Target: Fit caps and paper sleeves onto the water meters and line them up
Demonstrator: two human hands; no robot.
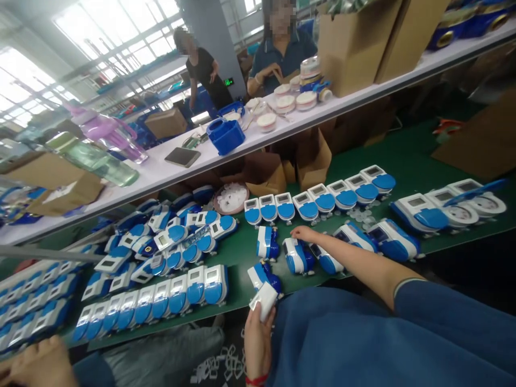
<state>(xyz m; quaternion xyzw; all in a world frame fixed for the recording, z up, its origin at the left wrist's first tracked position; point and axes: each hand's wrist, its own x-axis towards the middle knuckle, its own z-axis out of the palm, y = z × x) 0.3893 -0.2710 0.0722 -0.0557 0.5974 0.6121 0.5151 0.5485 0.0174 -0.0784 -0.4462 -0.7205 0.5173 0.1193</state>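
Note:
My left hand (258, 336), with a red band at the wrist, grips a white rectangular plastic cover (265, 301) low in front of my body. Just beyond that cover, a blue-and-white meter (258, 274) lies on the green bench, partly hidden by it. My right hand (305, 233) reaches across to the top edge of another meter (296, 257). Its fingers are pinched together there; what is between them, if anything, is too small to make out. A further meter (266, 242) stands left of this hand, and one more (326, 258) sits under my right forearm.
Rows of meters (155, 301) and a loose heap (173, 236) fill the bench's left. A bowl of clear pieces (231, 199) stands behind. The shelf (193, 169) holds bottles, a phone (183, 156) and a blue housing (226, 135). A co-worker's hand (38, 363) is at lower left.

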